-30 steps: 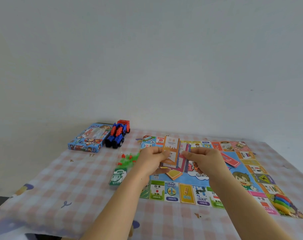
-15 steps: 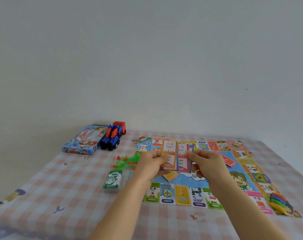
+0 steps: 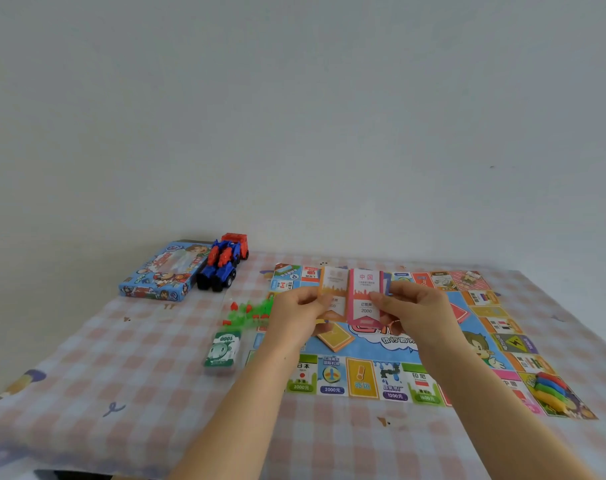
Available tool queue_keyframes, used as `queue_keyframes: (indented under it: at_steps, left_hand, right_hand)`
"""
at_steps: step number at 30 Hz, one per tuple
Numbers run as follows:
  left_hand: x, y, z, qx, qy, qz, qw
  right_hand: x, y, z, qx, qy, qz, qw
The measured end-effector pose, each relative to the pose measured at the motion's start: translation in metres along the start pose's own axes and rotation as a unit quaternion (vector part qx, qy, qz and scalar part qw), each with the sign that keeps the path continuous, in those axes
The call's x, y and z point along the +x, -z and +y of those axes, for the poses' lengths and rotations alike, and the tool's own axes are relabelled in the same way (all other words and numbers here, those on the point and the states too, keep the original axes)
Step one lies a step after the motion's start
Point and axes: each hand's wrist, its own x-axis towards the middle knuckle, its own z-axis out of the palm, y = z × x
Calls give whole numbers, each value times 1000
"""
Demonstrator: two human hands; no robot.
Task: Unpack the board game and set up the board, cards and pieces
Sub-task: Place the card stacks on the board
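Observation:
The colourful game board (image 3: 498, 344) lies unfolded on the checked tablecloth. Above its middle, both hands hold a fan of property cards (image 3: 351, 294). My left hand (image 3: 299, 315) grips the orange-edged card on the left. My right hand (image 3: 415, 310) pinches the pink-edged card on the right. An orange card stack (image 3: 336, 337) lies on the board below the hands, and a red card stack (image 3: 459, 311) shows behind my right hand. A bundle of green play money (image 3: 223, 348) and a heap of green and red plastic houses (image 3: 251, 310) lie left of the board. Coloured pawns (image 3: 550, 391) rest on the board's near right corner.
The blue game box (image 3: 163, 271) lies at the table's far left with a blue and red toy truck (image 3: 223, 265) beside it. A plain wall stands behind the table. The tablecloth (image 3: 121, 368) hangs over the near edge.
The cards have been spread wider between my hands, and the pink-edged card now shows fully. The view has shifted slightly.

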Motion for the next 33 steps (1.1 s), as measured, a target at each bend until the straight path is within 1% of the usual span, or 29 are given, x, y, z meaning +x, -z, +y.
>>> queue_keyframes:
  at_steps: [4, 9, 11, 13, 15, 19, 22, 27, 31, 33]
  left_hand:
    - [-3, -11, 1, 42, -14, -66, 997]
    - [-4, -13, -3, 91, -6, -91, 992]
    - [-2, -11, -5, 168, -33, -91, 981]
    - [-2, -12, -6, 266, -78, -85, 957]
    - [-2, -15, -7, 303, -103, -96, 942]
    - [-4, -21, -14, 340, -104, -125, 926]
    - [-4, -22, -18, 362, -120, -121, 917]
    - [-3, -23, -17, 362, -138, -106, 916]
    - [-1, -25, -15, 354, -140, -88, 921]
    - [0, -25, -16, 365, -129, -100, 916]
  right_hand:
    - [3, -5, 3, -50, 24, -5, 998]
    - [4, 1, 7, -85, 5, -5, 996]
    - [3, 4, 7, -97, -1, -8, 995]
    - [2, 5, 9, -120, 3, -8, 993]
    - [1, 6, 13, -145, 7, -5, 989]
    - [-4, 8, 25, -168, 0, -11, 986]
    - [-6, 8, 33, -176, -10, -13, 984]
    - [-4, 10, 40, -162, -26, 14, 986]
    - [-3, 15, 41, -150, 0, 31, 988]
    - [-3, 16, 43, -153, -4, 29, 988]
